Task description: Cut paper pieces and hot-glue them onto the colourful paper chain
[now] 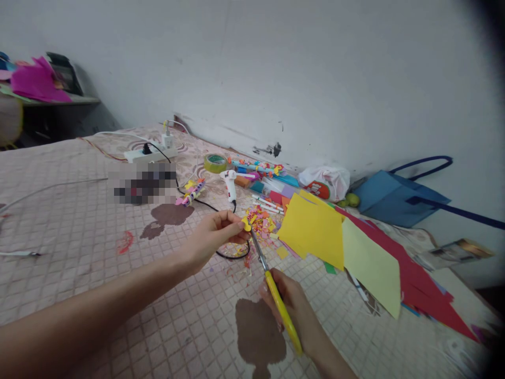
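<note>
My left hand (pixel 215 235) pinches a small yellow paper piece (pixel 246 223) between thumb and fingers, held above the patterned bed cover. My right hand (pixel 294 308) grips yellow-handled scissors (pixel 276 295), whose metal blades point up and left and meet the yellow piece at its lower edge. A heap of tiny coloured paper scraps (pixel 260 223) lies just beyond the piece.
Yellow (pixel 311 226), pale green (pixel 373 266) and red (pixel 418 284) paper sheets lie to the right. A white glue gun (pixel 230 184), tape roll (pixel 215 162), power strip (pixel 150 153), black cord, white plastic bag (pixel 325 181) and blue bag (pixel 394 197) line the wall.
</note>
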Tool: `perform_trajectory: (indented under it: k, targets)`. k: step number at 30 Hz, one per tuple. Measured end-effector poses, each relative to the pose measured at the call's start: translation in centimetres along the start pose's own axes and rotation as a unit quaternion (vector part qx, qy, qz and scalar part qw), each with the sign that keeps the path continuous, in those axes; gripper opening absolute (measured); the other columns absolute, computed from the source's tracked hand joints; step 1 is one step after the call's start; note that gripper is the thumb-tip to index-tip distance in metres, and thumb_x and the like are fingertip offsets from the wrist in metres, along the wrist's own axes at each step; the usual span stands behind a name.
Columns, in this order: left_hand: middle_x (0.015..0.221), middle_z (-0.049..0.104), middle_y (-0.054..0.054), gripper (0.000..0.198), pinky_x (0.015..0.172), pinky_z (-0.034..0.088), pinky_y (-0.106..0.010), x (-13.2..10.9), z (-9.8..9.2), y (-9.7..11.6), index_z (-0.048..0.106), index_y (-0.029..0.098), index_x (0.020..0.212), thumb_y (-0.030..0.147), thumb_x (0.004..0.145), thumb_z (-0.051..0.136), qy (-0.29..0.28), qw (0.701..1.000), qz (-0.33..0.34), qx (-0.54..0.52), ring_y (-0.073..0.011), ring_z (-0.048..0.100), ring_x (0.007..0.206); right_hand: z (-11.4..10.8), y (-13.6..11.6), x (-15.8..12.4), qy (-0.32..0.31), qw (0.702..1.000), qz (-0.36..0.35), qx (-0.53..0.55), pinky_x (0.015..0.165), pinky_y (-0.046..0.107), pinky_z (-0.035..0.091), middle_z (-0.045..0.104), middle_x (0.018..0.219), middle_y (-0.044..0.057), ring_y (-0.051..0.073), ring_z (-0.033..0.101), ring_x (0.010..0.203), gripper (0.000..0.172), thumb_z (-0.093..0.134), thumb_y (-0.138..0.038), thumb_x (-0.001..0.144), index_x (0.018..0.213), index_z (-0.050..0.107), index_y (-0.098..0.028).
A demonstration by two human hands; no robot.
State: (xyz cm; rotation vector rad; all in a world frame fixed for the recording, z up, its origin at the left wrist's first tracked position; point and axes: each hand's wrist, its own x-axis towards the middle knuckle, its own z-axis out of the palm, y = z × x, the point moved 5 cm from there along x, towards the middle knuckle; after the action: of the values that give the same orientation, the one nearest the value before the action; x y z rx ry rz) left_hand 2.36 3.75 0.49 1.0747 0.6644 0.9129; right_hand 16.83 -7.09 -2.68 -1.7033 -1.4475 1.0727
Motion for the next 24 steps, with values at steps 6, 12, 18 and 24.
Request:
perform_trajectory:
  k: [6,12,18,24]
  targets:
    - [0.07,0.068,0.0,0.015,0.067,0.05,-0.02,0.1,-0.1,0.0,0.056,0.015,0.076,0.027,0.078,0.066,0.002,1.0,0.007,-0.007,-0.0088,0.063,0.065,0.1,0.1,0.0,0.007,1.0,0.006,0.007,0.037,0.019,0.025,0.036,0.049,-0.008,0.006,0.03,0.04,0.033,0.055,-0.048,0.078,0.065,0.042,-0.02]
    - [0.07,0.067,-0.001,0.016,0.068,0.051,-0.023,0.1,-0.2,0.2,0.057,0.015,0.074,0.028,0.076,0.066,0.014,1.0,0.011,0.01,-0.0105,0.063,0.065,0.0,0.1,0.1,-0.001,1.0,-0.008,-0.005,0.038,0.019,0.027,0.036,0.051,-0.008,0.007,0.031,0.042,0.032,0.055,-0.047,0.078,0.065,0.042,-0.02]
    - [0.071,0.068,-0.002,0.018,0.069,0.051,-0.025,0.1,-0.2,0.1,0.057,0.015,0.074,0.03,0.076,0.066,0.0,1.0,0.004,0.027,-0.011,0.063,0.065,-0.3,0.8,0.4,0.028,0.999,-0.021,-0.015,0.04,0.019,0.029,0.037,0.052,-0.007,0.008,0.034,0.044,0.032,0.056,-0.047,0.077,0.062,0.044,-0.02]
    - [0.069,0.067,0.0,0.018,0.069,0.051,-0.022,0.1,-0.2,0.1,0.056,0.015,0.074,0.029,0.077,0.066,-0.003,1.0,0.001,0.027,-0.0094,0.062,0.065,-0.3,1.0,0.4,0.015,1.0,-0.013,0.018,0.04,0.02,0.03,0.037,0.05,-0.007,0.008,0.034,0.042,0.033,0.054,-0.048,0.079,0.062,0.043,-0.021]
